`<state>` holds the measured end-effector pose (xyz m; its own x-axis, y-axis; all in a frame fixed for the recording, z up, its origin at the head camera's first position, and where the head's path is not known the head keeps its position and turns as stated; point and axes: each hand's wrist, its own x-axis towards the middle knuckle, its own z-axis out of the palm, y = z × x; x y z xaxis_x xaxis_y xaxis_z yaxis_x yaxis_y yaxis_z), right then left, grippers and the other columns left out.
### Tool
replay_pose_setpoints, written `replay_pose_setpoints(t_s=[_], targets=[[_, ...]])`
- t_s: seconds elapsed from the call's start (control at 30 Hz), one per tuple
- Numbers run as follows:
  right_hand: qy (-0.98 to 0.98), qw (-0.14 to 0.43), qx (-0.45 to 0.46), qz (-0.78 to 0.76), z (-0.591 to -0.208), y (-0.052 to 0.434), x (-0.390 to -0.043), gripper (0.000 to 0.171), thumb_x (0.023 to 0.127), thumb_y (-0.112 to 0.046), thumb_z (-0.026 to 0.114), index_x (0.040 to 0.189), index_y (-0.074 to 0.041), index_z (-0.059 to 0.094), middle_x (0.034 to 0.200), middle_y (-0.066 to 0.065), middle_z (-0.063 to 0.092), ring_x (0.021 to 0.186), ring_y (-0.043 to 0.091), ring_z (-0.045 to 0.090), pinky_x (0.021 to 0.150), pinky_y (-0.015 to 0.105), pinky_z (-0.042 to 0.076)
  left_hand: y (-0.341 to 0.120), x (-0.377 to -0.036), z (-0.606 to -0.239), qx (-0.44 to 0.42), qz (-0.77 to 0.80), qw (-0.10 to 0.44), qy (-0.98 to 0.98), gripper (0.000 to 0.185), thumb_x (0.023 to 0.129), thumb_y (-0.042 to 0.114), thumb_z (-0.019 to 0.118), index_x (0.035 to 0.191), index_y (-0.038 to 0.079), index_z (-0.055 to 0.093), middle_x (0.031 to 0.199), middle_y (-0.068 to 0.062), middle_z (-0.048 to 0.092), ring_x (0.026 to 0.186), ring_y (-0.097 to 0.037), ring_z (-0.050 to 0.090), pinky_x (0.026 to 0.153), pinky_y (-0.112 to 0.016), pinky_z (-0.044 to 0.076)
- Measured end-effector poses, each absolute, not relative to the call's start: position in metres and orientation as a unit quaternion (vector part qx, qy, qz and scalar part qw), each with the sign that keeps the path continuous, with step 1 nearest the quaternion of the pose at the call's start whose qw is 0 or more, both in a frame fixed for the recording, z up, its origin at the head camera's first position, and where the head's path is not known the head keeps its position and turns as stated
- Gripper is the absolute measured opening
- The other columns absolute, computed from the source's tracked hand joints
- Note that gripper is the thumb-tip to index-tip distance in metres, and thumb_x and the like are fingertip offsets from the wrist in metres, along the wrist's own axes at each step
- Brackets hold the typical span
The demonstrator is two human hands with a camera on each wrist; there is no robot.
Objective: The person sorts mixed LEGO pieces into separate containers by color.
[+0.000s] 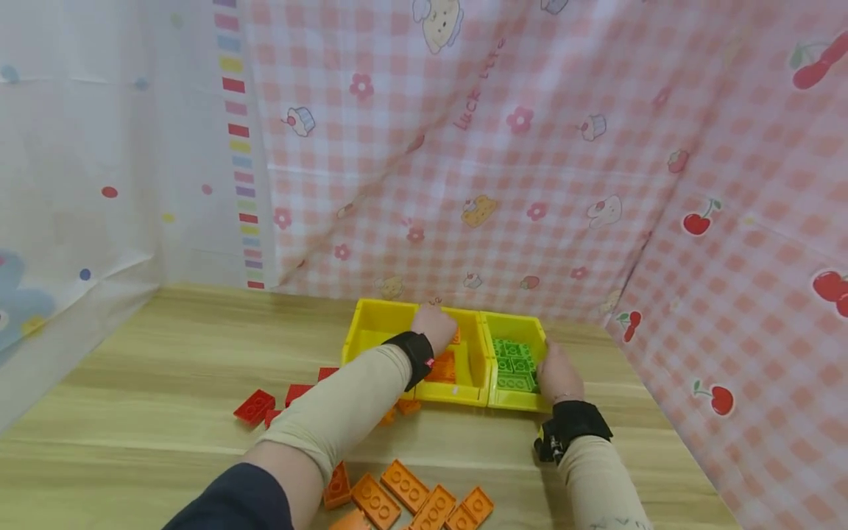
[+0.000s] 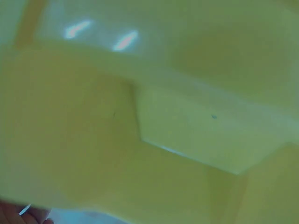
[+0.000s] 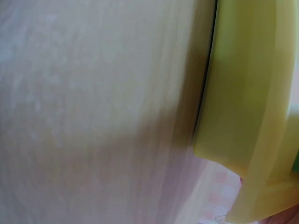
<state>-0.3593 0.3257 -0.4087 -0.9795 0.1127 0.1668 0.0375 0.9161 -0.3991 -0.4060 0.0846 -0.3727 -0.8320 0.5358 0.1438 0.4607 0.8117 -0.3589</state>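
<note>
Yellow plastic bins stand side by side against the back cloth. My left hand (image 1: 435, 328) grips the wall between the left bin (image 1: 380, 313) and the middle bin (image 1: 472, 394); in the left wrist view its fingers (image 2: 25, 213) show curled at the bin's edge. Orange bricks (image 1: 442, 366) lie inside the middle bin, partly behind the hand and wrist. On the right, my right hand (image 1: 560, 374) holds the outer side wall of the right bin (image 1: 517, 400), where green bricks (image 1: 514, 365) lie in rows. Most fingertips of both hands are hidden in the head view.
Several red bricks (image 1: 255, 407) lie on the wooden table (image 1: 165, 368) left of the left forearm. Loose orange bricks (image 1: 405, 486) are spread near the front edge, between the arms. Patterned cloth (image 1: 397, 162) hangs behind the bins and along both sides.
</note>
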Motion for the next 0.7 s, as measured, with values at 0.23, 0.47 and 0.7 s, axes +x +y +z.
replay_pose_setpoints(t_s=[0.23,0.47,0.7], targets=[[-0.973,0.1,-0.044,0.204,-0.411,0.325,-0.358,0.048,0.093,-0.003,0.041,0.139,0.006,0.031,0.132,0.028,0.044,0.111,0.042,0.05,0.09,0.052,0.04,0.094,-0.413,-0.383,-0.239,0.13,0.071,-0.96,0.022,0.094,0.015,0.053,0.093,0.022,0.074,0.088,0.005,0.07,0.083,-0.014,0.062,0.096,-0.042,0.032],[-0.974,0.095,-0.046,0.202,-0.41,0.326,-0.355,0.047,0.095,-0.005,0.039,0.14,0.005,0.029,0.133,0.027,0.043,0.112,0.041,0.05,0.089,0.051,0.04,0.099,-0.417,-0.39,-0.22,0.137,0.048,-0.965,0.024,0.095,0.018,0.052,0.089,0.022,0.074,0.083,0.005,0.069,0.086,-0.017,0.062,0.104,-0.047,0.02],[-0.975,0.088,-0.047,0.2,-0.406,0.325,-0.355,0.047,0.095,-0.005,0.038,0.14,0.005,0.028,0.133,0.027,0.044,0.112,0.04,0.05,0.089,0.051,0.04,0.099,-0.415,-0.389,-0.207,0.129,0.043,-0.969,0.024,0.094,0.017,0.052,0.087,0.021,0.074,0.083,0.004,0.069,0.08,-0.018,0.06,0.099,-0.047,0.022]])
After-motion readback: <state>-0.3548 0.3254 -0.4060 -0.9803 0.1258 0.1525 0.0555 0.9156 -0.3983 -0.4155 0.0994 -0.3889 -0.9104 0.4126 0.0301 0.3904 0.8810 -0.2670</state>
